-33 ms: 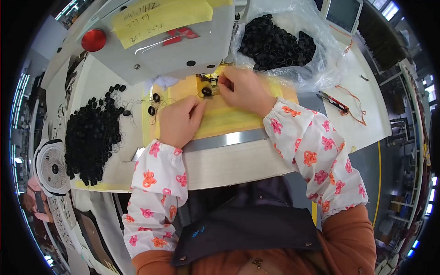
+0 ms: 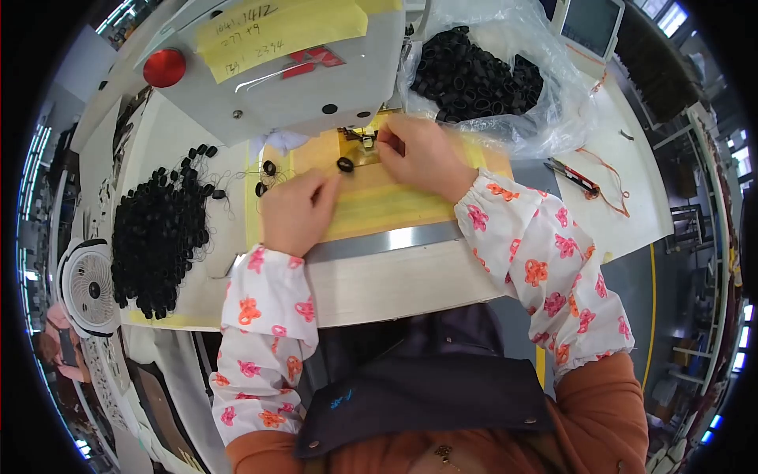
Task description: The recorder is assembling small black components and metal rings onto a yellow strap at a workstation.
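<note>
A small black loop (image 2: 345, 164) is at the fingertips of my left hand (image 2: 298, 209), which is closed in a pinch on its edge. A thin thread runs from the loop toward the sewing machine's needle area (image 2: 367, 142). Close beside the needle, on its right, my right hand (image 2: 426, 154) has its fingers curled together; whatever they hold is hidden. Two more black loops (image 2: 269, 167) lie among loose threads behind my left hand. The grey sewing machine head (image 2: 276, 95) stands just beyond both hands.
At left lies a heap of black loops (image 2: 158, 245) joined by threads. A clear plastic bag (image 2: 553, 126) of black loops sits at back right. Thread snips (image 2: 575, 178) with an orange cord rest on the right. A metal strip (image 2: 387, 242) edges the yellow-covered work area.
My left hand has moved slightly left and toward me, drawing the black loop away from the needle. My right hand has stayed nearly still.
</note>
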### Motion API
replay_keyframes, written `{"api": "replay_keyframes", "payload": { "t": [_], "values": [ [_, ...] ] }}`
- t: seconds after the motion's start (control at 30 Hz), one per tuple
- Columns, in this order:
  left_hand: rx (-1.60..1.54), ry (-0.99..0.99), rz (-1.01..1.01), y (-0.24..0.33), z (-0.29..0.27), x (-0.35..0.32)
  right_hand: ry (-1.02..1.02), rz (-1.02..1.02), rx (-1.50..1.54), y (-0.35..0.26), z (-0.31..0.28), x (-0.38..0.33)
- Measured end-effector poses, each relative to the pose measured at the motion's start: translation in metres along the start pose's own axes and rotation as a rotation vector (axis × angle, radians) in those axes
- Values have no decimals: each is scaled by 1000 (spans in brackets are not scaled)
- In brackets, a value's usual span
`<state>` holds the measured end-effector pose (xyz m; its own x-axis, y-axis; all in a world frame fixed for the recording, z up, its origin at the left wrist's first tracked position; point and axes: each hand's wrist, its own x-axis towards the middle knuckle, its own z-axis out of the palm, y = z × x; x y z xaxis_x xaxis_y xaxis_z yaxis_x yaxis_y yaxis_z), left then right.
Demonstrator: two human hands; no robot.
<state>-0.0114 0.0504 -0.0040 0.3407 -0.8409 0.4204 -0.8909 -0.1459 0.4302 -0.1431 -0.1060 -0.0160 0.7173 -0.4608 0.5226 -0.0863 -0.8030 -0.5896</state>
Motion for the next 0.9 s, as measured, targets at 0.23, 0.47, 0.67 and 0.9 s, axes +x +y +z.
{"api": "replay_keyframes", "payload": {
  "t": [0.23, 0.47, 0.67, 0.9],
  "values": [
    [-153, 6, -381, -64, -49, -20, 73, -89, -508, 35, -44, 33],
    [138, 104, 234, -7, -20, 1, -202, 97, -813, 51, -44, 52],
    [-36, 32, -7, 1, 25, 25, -126, -70, -563, 22, -47, 41],
    [-12, -105, -120, 2, 19, 36, -439, 432, 558, -11, -28, 12]
  ]
}}
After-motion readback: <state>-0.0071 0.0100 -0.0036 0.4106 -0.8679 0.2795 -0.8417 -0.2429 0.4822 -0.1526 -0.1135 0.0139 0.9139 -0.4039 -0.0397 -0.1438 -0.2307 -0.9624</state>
